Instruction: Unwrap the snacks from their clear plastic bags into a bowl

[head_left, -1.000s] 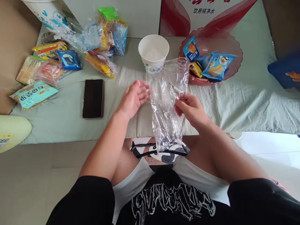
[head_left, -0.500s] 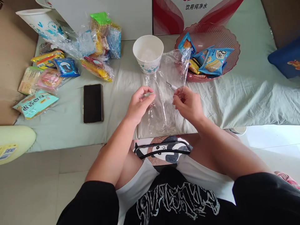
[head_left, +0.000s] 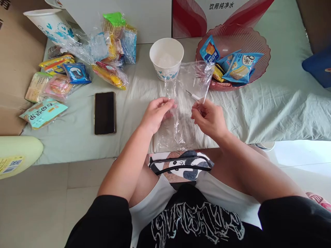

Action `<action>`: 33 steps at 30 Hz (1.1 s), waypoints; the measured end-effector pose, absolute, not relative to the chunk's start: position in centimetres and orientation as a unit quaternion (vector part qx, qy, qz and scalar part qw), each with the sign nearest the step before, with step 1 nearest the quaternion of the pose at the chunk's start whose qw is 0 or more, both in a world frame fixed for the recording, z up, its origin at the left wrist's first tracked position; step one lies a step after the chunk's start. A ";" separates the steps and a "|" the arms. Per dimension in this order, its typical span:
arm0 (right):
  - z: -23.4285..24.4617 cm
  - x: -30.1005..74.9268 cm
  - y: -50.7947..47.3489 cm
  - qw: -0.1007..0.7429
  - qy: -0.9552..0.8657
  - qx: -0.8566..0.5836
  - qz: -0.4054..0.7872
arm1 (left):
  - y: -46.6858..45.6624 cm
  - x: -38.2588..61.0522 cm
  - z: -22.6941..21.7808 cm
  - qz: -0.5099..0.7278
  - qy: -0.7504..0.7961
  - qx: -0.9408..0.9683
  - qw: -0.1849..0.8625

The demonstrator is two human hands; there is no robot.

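Note:
A clear plastic bag (head_left: 184, 103) stands upright between my hands over the pale green sheet (head_left: 258, 110). My left hand (head_left: 156, 113) pinches its left edge with curled fingers. My right hand (head_left: 208, 117) grips the right edge and also holds a small thin white stick-like item (head_left: 192, 94) that I cannot name. Just beyond the bag stands a white paper cup (head_left: 167, 58) with something pale inside.
A red plastic bowl (head_left: 256, 43) with blue and yellow snack packets sits at the back right. Several snack packets (head_left: 77, 69) lie at the back left, some in clear bags. A black phone (head_left: 104, 112) lies face up left of my hands. A tilted paper cup (head_left: 49, 24) is far left.
The bag has been lifted from hanging over the edge to sit above the sheet. My left hand, open a second ago, has closed on the bag's left edge.

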State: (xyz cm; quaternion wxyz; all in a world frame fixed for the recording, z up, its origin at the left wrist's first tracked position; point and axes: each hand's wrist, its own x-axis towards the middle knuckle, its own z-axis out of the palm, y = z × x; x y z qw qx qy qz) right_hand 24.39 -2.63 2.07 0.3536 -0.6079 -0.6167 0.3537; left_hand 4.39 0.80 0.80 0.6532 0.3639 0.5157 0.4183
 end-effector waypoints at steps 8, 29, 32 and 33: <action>2.0 25.1 -2.2 0.386 -0.589 -0.602 0.377 | 1.4 3.2 1.0 0.453 0.486 0.344 0.664; 1.7 25.6 -1.9 0.405 -0.588 -0.611 0.342 | 0.7 3.3 0.9 0.402 0.471 0.452 0.642; 1.8 25.7 -2.1 0.402 -0.591 -0.594 0.369 | 0.4 3.4 1.1 0.355 0.454 0.467 0.670; 1.8 25.7 -2.1 0.401 -0.592 -0.590 0.376 | 0.4 3.5 1.2 0.354 0.455 0.471 0.668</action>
